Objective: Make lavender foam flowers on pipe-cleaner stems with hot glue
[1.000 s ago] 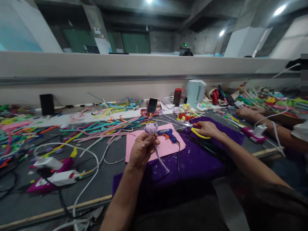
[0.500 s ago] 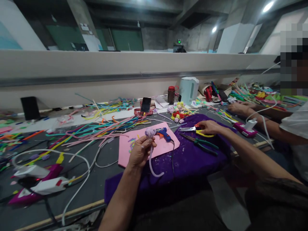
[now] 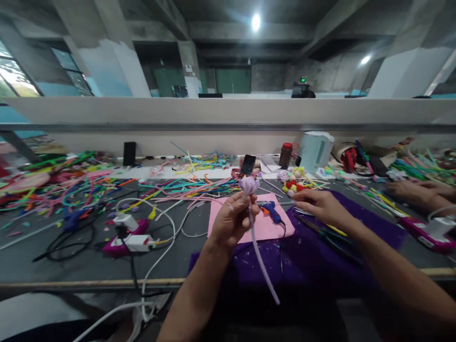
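Observation:
My left hand [image 3: 233, 219] is closed around a lilac pipe-cleaner flower [image 3: 248, 185], just under its bloom. The flower stands upright, and its long stem hangs down toward me past my fingers. My right hand [image 3: 322, 205] hovers over the purple cloth [image 3: 374, 223], fingers stretched to the left and nothing visible in them. Beneath it lie scissors [image 3: 337, 230], partly hidden by the hand, and dark green pliers [image 3: 342, 247]. A blue glue gun [image 3: 271, 212] rests on a pink sheet [image 3: 218, 219] between my hands.
Loose pipe cleaners [image 3: 192, 190] spread across the table behind. Finished small flowers [image 3: 294, 186], a phone [image 3: 247, 165], a red-lidded bottle [image 3: 286, 156] and a kettle [image 3: 317, 151] stand at the back. Power strips [image 3: 124, 240] with cables lie left. A co-worker's hands [image 3: 413, 192] are at right.
My right hand has let go of the scissors and moved left. My left hand has raised the flower, its stem now straighter. The view has turned left.

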### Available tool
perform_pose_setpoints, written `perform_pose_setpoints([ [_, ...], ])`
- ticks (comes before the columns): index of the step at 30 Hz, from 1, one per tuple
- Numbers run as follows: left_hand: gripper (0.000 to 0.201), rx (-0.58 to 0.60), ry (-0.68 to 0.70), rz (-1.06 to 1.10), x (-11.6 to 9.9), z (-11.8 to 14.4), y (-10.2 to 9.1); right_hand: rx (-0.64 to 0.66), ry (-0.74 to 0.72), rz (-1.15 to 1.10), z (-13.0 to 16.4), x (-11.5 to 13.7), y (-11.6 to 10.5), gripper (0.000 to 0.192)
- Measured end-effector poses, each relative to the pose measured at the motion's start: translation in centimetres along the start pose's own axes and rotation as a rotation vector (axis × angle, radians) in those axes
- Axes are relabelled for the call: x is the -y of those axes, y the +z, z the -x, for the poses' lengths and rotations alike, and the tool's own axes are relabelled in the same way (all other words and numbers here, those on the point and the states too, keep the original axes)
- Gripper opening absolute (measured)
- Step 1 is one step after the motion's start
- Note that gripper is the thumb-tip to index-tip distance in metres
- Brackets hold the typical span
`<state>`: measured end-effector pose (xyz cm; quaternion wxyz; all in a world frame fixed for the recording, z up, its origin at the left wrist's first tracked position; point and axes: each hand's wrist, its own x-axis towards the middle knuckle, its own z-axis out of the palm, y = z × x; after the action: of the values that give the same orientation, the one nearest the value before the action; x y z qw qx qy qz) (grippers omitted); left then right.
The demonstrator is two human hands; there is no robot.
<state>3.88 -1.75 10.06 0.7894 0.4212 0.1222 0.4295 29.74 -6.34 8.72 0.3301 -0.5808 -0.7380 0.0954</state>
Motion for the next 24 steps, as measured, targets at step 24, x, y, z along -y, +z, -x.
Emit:
perform_pose_setpoints([
  [24, 0.03, -0.256, 0.04, -0.404, 4.3, -3.3, -5.7, -0.166, 0.239, -1.165, -5.0, 4.6, 13.2, 0.021],
])
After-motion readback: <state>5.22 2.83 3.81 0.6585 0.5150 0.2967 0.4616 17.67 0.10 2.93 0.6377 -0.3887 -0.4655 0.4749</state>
